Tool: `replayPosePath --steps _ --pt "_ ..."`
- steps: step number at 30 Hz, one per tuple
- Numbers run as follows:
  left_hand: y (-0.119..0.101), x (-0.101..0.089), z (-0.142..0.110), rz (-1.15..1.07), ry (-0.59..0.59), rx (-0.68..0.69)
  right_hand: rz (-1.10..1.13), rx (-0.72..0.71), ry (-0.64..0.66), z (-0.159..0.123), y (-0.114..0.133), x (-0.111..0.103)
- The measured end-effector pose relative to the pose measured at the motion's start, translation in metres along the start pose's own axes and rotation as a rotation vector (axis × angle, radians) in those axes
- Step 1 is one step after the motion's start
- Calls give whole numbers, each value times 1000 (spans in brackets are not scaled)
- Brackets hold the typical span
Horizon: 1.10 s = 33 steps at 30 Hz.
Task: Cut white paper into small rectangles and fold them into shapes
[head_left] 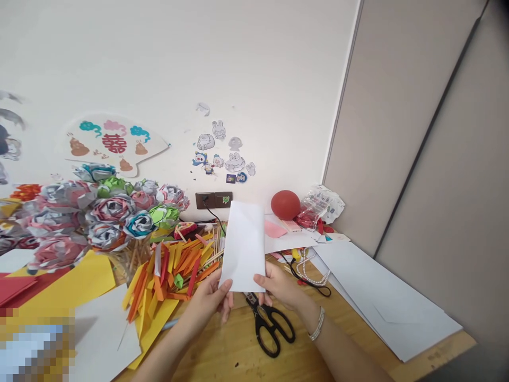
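A folded white paper sheet [243, 245] is held upright above the wooden table [238, 353]. My left hand [210, 301] pinches its lower left corner, thumb on the front. My right hand [280, 286] pinches the lower right corner; a beaded bracelet sits on that wrist. Black-handled scissors [270, 324] lie on the table just below and behind the paper, under my right hand.
A heap of orange, yellow and red paper strips [175, 270] lies left of the paper. Paper roses [99, 212] stand behind them. Yellow sheets [71, 286] lie at left, large white sheets [382, 302] at right. A red ball [285, 204] and black cord [306, 278] sit near the wall.
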<state>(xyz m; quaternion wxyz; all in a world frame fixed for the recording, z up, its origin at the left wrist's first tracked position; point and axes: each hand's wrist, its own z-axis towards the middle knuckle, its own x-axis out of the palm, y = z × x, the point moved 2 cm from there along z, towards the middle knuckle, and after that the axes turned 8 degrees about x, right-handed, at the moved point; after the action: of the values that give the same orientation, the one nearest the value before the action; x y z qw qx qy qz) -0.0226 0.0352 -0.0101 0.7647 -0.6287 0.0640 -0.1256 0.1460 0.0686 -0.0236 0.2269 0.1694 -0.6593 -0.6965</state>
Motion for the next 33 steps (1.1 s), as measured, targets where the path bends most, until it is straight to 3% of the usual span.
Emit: replayPosePath --steps 6,11,17,22,33 --pt "-4 -2 -1 27 36 -2 -37 -11 -33 -3 3 -5" --pt "-3 -8 -2 5 31 -14 -20 18 160 -3 2 -6" --pt "-2 -8 -2 25 50 -6 -49 42 62 -4 1 -10" --pt "-3 1 -6 8 115 -51 -26 -40 -68 -4 0 -16" --pt "-2 2 -6 -37 198 -94 109 -15 -39 0 -4 -20"
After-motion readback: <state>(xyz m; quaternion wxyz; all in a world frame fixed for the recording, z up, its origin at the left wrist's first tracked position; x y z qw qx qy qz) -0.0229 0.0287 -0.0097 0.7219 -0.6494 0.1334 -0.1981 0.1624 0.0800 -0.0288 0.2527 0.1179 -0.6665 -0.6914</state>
